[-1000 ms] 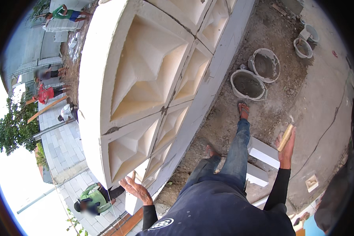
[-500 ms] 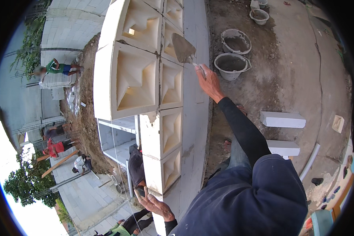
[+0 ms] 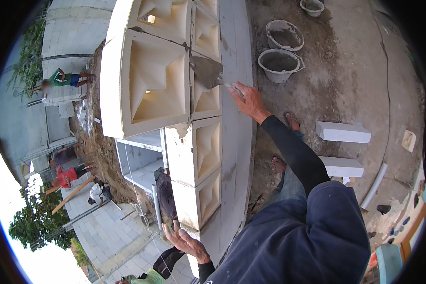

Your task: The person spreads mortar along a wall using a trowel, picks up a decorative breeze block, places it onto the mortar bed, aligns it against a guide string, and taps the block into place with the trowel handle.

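My right hand point(image 3: 251, 103) is closed round the handle of a pointed trowel point(image 3: 207, 72). Its grey blade lies over the face of a cream patterned vent block point(image 3: 208, 102), near the joint beside the larger vent block point(image 3: 158, 83); whether it touches cannot be told. My left hand point(image 3: 188, 246) holds nothing, its fingers apart, beside the near end of the block row. Next to it stands a smaller stack of vent blocks point(image 3: 208, 151) with a pale, mortar-smeared side.
Two buckets of grey mortar point(image 3: 280, 66) stand right of the wall point(image 3: 234, 137), another farther off. White blocks point(image 3: 343, 132) and a pipe point(image 3: 375, 187) lie on the ground. A thin string point(image 3: 137, 189) runs left of the wall. Several people point(image 3: 68, 175) are beyond it.
The trowel blade has moved left and nearer, onto the vent block's face. My left hand stays open in about the same place. The whole view has shifted slightly.
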Demonstrator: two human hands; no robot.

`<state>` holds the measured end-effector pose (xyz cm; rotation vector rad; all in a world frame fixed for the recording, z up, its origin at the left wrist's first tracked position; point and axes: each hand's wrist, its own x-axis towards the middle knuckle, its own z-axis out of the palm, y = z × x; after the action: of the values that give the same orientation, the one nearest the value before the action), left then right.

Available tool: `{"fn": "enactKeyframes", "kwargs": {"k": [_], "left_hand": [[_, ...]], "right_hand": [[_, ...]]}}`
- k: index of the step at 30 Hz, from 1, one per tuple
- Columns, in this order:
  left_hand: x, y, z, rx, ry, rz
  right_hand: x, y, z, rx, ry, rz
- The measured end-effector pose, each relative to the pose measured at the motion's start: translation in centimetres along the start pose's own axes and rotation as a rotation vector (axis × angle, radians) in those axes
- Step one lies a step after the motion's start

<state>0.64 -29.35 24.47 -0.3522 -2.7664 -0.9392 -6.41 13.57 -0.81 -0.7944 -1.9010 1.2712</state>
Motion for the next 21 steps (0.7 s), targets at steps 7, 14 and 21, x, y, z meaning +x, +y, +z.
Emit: {"fn": "enactKeyframes", "kwargs": {"k": [7,14,21], "left_hand": [[0.5,1.3,0.5,0.015,-0.017,0.027],[0.6,1.2,0.8,-0.110,-0.008,-0.002],[-0.1,-1.4,0.4,-0.185,0.063,-0.045]], "right_hand": [[-7.0,-1.7,0.4,0.013,-0.037,-0.018],[-14.8,-6.1,-1.5,0.076,-0.241,-0.008],[-19.6,-14.3,-7.0,-0.065,-0.317,-0.156]]}}
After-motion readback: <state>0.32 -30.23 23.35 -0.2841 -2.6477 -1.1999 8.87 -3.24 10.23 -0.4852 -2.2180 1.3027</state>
